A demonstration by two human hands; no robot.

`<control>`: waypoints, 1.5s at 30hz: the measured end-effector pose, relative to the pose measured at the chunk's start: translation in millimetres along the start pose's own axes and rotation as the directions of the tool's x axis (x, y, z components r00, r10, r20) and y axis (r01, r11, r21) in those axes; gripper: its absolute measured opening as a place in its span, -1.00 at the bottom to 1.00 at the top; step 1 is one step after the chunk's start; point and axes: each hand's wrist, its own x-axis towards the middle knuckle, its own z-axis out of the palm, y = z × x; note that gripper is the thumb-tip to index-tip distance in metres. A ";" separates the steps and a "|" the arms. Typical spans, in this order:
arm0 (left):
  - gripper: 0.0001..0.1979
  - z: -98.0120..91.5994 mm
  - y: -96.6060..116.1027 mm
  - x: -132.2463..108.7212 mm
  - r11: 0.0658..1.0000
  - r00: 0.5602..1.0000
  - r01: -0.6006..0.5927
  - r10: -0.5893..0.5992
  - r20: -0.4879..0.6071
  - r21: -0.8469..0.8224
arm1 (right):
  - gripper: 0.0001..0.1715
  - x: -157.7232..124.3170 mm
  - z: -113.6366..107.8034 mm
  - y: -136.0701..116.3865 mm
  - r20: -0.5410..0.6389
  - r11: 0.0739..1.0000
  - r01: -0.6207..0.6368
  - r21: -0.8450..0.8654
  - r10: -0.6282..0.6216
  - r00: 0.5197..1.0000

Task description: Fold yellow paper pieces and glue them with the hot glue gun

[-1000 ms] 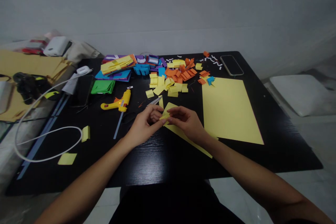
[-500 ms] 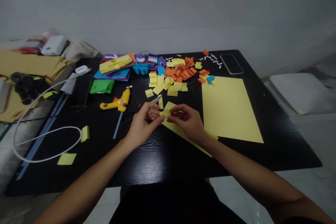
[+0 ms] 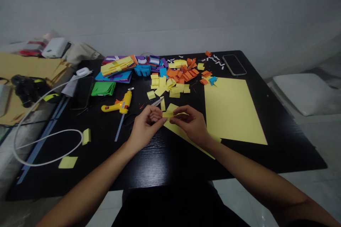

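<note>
Between my two hands is a small piece of yellow paper (image 3: 167, 115). My left hand (image 3: 147, 122) pinches its left end between thumb and fingers, and my right hand (image 3: 190, 122) pinches the right end. Below them a longer yellow paper strip (image 3: 183, 136) lies slantwise on the black table (image 3: 149, 170), partly covered by my right hand and forearm. Scissors (image 3: 157, 102) lie just beyond my left hand, their handles dim against the table. Many small yellow paper pieces (image 3: 174, 90) are scattered behind the hands.
A large yellow sheet (image 3: 234, 110) lies to the right, a phone (image 3: 234, 65) behind it. Orange folded pieces (image 3: 183, 74) and colored paper stacks (image 3: 117, 66) line the back. Left are a yellow glue gun (image 3: 119, 103), a green stack (image 3: 103, 88), a dark phone (image 3: 82, 92) and a white cable (image 3: 48, 163).
The small yellow paper between my fingers now shows flatter and more level. Both hands stay in nearly the same place.
</note>
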 end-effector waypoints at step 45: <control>-0.80 -3.2 -2.3 -4.4 0.994 0.996 -0.085 0.083 0.035 0.075 | -0.74 -5.7 2.9 2.7 0.008 0.987 0.133 -0.088 -0.133 0.991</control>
